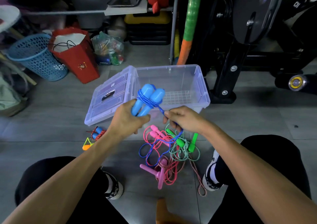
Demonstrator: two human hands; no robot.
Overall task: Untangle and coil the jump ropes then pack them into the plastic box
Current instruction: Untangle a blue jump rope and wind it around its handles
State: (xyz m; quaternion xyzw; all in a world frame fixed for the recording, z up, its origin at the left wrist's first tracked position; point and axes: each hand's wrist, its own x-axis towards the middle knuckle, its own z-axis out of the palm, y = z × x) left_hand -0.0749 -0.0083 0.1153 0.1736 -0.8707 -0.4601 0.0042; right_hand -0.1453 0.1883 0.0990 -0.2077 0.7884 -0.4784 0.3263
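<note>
Floor first — grey tiles, and I'm sitting low over them with the clear plastic box (197, 84) straight ahead of my hands, its lid (109, 95) lying beside it on the left. Nothing in the box that I can see yet.

Below my hands sits the tangle (169, 155): pink, green-handled and red-and-white twisted ropes all looped through one another on the floor, and the slack of the blue cord (154, 153) trails down into that pile. Off to the left a small bundled rope (97, 132) lies on its own, partly behind my forearm.

Now the blue jump rope. My left hand (127, 119) is curled round the lower ends of the two blue handles (148, 100), held side by side, their long axis running up and away from me, tops leaning towards the box. Cord is already wound round their middle. My right hand (181, 119) pinches the free cord just right of the handles — taut line between wrap and fingers.

So the next turn, I reckon, goes across the handles, with the right hand feeding it round.

Hard to tell how much blue cord is left; it vanishes under my right hand and among the pink loops.
</note>
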